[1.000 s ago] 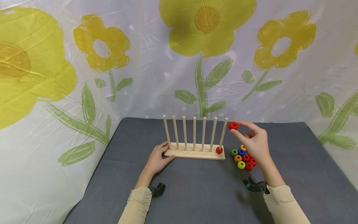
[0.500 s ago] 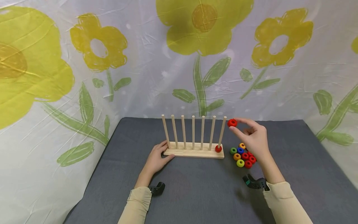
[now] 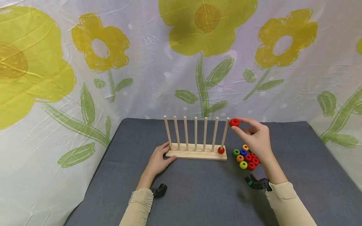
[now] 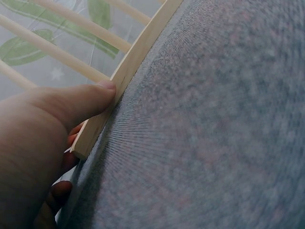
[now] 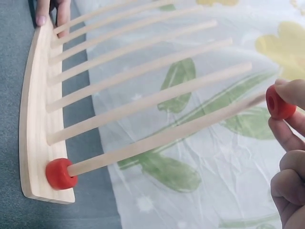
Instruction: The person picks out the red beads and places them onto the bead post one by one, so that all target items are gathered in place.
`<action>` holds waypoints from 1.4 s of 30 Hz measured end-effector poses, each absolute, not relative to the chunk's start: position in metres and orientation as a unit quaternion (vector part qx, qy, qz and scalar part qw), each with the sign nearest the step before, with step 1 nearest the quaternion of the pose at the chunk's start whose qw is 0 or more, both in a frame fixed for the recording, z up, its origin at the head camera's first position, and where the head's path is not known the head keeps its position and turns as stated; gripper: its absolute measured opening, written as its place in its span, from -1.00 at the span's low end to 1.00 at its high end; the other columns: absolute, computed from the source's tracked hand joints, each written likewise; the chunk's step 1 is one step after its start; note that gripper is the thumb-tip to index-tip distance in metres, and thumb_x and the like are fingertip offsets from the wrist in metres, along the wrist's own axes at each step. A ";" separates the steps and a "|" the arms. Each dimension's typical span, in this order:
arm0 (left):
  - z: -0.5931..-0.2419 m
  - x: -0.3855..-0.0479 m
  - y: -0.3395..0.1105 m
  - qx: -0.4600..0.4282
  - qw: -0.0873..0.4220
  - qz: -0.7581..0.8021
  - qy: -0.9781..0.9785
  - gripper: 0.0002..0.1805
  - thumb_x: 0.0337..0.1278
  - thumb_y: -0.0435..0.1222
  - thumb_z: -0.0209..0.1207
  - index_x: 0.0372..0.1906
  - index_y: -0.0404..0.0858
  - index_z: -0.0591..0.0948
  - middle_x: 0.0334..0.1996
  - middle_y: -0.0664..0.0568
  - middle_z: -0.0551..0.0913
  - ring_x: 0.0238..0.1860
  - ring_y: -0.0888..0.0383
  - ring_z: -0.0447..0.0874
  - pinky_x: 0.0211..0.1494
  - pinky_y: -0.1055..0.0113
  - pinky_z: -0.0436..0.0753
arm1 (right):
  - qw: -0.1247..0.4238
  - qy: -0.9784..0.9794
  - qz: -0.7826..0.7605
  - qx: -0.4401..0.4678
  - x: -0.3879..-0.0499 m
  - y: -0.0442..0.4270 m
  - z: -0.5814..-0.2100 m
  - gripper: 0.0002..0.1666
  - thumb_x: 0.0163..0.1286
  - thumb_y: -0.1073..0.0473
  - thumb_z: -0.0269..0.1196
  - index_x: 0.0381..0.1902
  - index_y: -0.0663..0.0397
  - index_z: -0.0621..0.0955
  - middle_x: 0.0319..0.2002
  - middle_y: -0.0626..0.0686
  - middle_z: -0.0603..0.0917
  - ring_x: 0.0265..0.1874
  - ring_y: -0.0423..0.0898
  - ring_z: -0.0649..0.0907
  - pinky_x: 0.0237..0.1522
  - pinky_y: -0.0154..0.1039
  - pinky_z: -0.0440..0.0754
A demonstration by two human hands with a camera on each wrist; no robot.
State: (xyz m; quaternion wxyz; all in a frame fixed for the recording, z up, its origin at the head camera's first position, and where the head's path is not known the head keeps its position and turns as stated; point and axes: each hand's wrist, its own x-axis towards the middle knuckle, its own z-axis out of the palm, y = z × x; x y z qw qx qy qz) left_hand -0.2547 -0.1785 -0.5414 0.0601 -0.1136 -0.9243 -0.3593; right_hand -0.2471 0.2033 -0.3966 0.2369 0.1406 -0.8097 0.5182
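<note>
A wooden base (image 3: 195,154) bears several upright pegs in a row. Around the foot of the rightmost peg (image 3: 225,133) sits a red bead (image 3: 221,150). My left hand (image 3: 159,160) grips the base's left end, its thumb along the front edge; the left wrist view shows that thumb on the wood (image 4: 125,71). Between thumb and fingertips my right hand (image 3: 255,138) pinches another red bead (image 3: 234,122), just right of the rightmost peg's top. In the right wrist view this pinched bead (image 5: 280,102) is at the peg's tip, its hole partly visible; whether they touch I cannot tell.
Right of the base, below my right hand, lies a cluster of loose beads: red ones, a green (image 3: 236,153), a blue (image 3: 243,152), a yellow (image 3: 243,165) and orange ones (image 3: 240,158). Behind the grey table (image 3: 198,194) hangs a flowered cloth (image 3: 147,94).
My right hand has brought the pinched red bead slightly up and left, closer to the rightmost peg's top. My left hand has kept its grip on the base.
</note>
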 end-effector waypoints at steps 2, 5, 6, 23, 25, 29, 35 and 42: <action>-0.541 -0.254 -0.178 -0.114 0.060 -0.361 -0.924 -0.22 0.33 -0.07 0.44 0.51 -0.36 0.48 0.57 -0.18 0.39 0.55 -0.25 0.33 0.52 -0.27 0.38 | 0.236 -0.811 0.518 0.138 -0.247 0.203 -0.395 -0.58 0.34 0.26 0.54 0.15 0.05 0.79 -0.76 -0.10 0.18 -0.83 -0.16 0.13 -0.77 -0.22 0.14; -0.541 -0.254 -0.178 -0.114 0.059 -0.363 -0.923 -0.21 0.33 -0.07 0.43 0.51 -0.37 0.48 0.57 -0.18 0.39 0.55 -0.25 0.33 0.53 -0.26 0.37 | 0.235 -0.815 0.513 0.131 -0.248 0.202 -0.394 -0.59 0.35 0.26 0.53 0.16 0.06 0.78 -0.71 -0.09 0.21 -0.83 -0.23 0.13 -0.76 -0.23 0.15; -0.541 -0.254 -0.178 -0.113 0.059 -0.363 -0.923 -0.21 0.33 -0.07 0.43 0.51 -0.37 0.48 0.57 -0.18 0.39 0.55 -0.24 0.33 0.53 -0.26 0.37 | 0.235 -0.816 0.511 0.129 -0.248 0.202 -0.394 -0.59 0.35 0.28 0.52 0.16 0.08 0.78 -0.69 -0.08 0.22 -0.83 -0.26 0.13 -0.76 -0.24 0.15; -0.545 -0.256 -0.180 -0.116 0.060 -0.362 -0.923 -0.20 0.34 -0.06 0.43 0.53 -0.37 0.45 0.58 -0.16 0.38 0.55 -0.24 0.33 0.53 -0.25 0.38 | 0.242 -0.807 0.521 0.136 -0.252 0.203 -0.386 -0.59 0.34 0.26 0.54 0.15 0.05 0.79 -0.75 -0.07 0.17 -0.80 -0.15 0.13 -0.74 -0.22 0.15; -0.545 -0.256 -0.179 -0.116 0.060 -0.361 -0.923 -0.20 0.34 -0.06 0.43 0.53 -0.36 0.46 0.58 -0.16 0.38 0.55 -0.24 0.33 0.53 -0.25 0.38 | 0.240 -0.809 0.521 0.130 -0.253 0.203 -0.385 -0.59 0.35 0.25 0.53 0.15 0.05 0.78 -0.75 -0.08 0.17 -0.80 -0.14 0.14 -0.74 -0.21 0.15; -0.544 -0.255 -0.179 -0.113 0.061 -0.360 -0.924 -0.20 0.34 -0.06 0.43 0.52 -0.37 0.46 0.58 -0.15 0.39 0.55 -0.23 0.33 0.53 -0.25 0.38 | 0.237 -0.812 0.519 0.125 -0.249 0.199 -0.379 -0.60 0.36 0.31 0.50 0.15 0.15 0.77 -0.75 -0.16 0.14 -0.79 -0.15 0.12 -0.74 -0.22 0.13; -0.543 -0.254 -0.177 -0.111 0.060 -0.355 -0.926 -0.20 0.33 -0.07 0.43 0.52 -0.37 0.47 0.58 -0.14 0.39 0.55 -0.23 0.33 0.52 -0.25 0.39 | 0.244 -0.803 0.524 0.148 -0.241 0.190 -0.366 -0.63 0.38 0.39 0.46 0.13 0.34 0.74 -0.70 -0.12 0.15 -0.79 -0.37 0.07 -0.74 -0.22 0.08; -0.543 -0.255 -0.178 -0.118 0.063 -0.359 -0.924 -0.21 0.33 -0.07 0.44 0.52 -0.36 0.47 0.58 -0.14 0.39 0.54 -0.23 0.34 0.52 -0.24 0.40 | 0.246 -0.811 0.511 0.146 -0.256 0.196 -0.381 -0.59 0.35 0.33 0.50 0.16 0.20 0.76 -0.44 -0.07 0.41 -0.81 -0.30 0.12 -0.74 -0.23 0.11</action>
